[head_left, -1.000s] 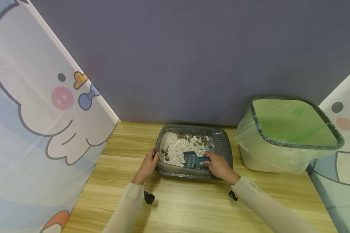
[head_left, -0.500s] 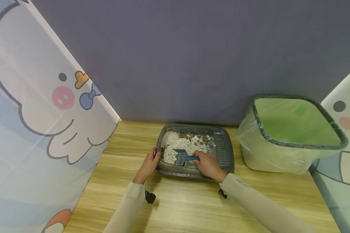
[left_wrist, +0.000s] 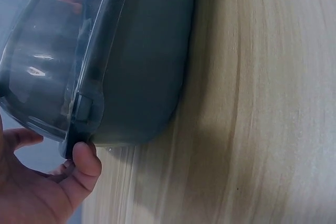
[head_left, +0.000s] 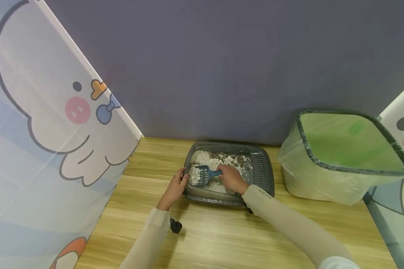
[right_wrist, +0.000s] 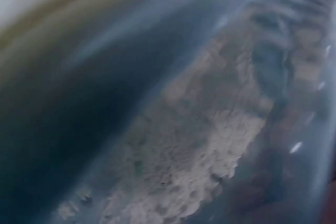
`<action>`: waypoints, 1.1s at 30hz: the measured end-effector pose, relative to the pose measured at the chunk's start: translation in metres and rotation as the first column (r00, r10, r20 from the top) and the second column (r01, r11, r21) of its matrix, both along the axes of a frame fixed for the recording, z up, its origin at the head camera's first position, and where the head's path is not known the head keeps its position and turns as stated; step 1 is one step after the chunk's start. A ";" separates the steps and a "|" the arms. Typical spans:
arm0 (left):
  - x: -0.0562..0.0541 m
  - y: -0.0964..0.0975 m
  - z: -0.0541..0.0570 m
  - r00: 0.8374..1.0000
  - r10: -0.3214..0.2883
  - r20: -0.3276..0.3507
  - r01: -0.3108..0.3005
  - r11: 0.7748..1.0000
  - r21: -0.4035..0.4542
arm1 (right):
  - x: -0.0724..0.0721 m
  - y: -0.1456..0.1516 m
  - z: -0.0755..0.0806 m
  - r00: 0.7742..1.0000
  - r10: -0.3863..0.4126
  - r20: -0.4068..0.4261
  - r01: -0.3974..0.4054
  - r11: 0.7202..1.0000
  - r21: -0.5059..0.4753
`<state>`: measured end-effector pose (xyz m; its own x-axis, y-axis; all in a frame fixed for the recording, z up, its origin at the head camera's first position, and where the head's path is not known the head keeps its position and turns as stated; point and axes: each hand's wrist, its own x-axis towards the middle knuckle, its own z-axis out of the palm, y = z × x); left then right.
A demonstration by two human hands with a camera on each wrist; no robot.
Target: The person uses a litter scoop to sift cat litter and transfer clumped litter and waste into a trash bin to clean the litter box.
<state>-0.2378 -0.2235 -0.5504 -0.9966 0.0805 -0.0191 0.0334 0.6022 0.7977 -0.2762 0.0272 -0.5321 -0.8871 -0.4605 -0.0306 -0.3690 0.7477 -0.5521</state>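
Note:
A dark grey litter box (head_left: 263, 175) with pale litter (head_left: 199, 155) and brown and greenish lumps (head_left: 237, 160) sits on the wooden table. My left hand (head_left: 175, 188) pinches its left rim; the left wrist view shows the thumb (left_wrist: 86, 162) against the rim's corner, with other fingers on the opposite side. My right hand (head_left: 232, 177) grips the handle of a blue slotted litter scoop (head_left: 204, 175). The scoop's head is at the left end of the box, with pale litter at its front edge. In the blurred right wrist view are litter (right_wrist: 178, 177) and the box wall (right_wrist: 105, 93); the scoop cannot be made out.
A pale green bin (head_left: 309, 183) lined with a clear bag stands right of the box. A dark grey partition (head_left: 205, 74) rises behind the table (head_left: 215, 239). Printed cartoon panels (head_left: 43, 112) flank both sides.
My right hand has pushed the scoop leftward through the litter, to the box's left end. My left hand stays on the rim. The whole view has shifted slightly.

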 end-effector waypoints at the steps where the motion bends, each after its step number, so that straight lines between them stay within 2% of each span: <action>1: 0.000 0.001 0.001 1.000 0.000 0.005 0.000 1.000 0.001 | -0.002 0.001 -0.001 1.000 -0.002 0.002 0.002 1.000 -0.010; 5: -0.001 0.004 0.002 1.000 -0.008 0.016 0.008 1.000 0.009 | -0.003 0.008 -0.006 1.000 -0.001 0.011 0.002 0.999 -0.051; 9: 0.000 0.005 0.002 1.000 -0.020 -0.007 0.021 1.000 0.018 | 0.003 0.019 -0.007 0.998 -0.008 0.058 0.015 0.992 -0.129; 13: 0.001 0.004 0.001 1.000 -0.021 -0.010 0.021 0.998 0.053 | 0.011 0.034 -0.008 0.997 -0.058 0.043 0.065 0.979 -0.195; 20: 0.003 -0.001 -0.002 1.000 -0.021 0.020 0.020 0.998 0.058 | 0.025 0.054 -0.003 0.984 -0.156 -0.087 0.124 0.949 -0.291; 25: 0.005 -0.003 -0.002 1.000 -0.016 0.021 0.014 0.998 0.062 | 0.032 0.060 0.003 0.973 -0.200 -0.116 0.147 0.924 -0.354; 33: 0.003 -0.003 -0.003 1.000 -0.023 0.014 0.022 0.996 0.085 | 0.038 0.065 0.012 0.938 -0.239 -0.251 0.123 0.906 -0.405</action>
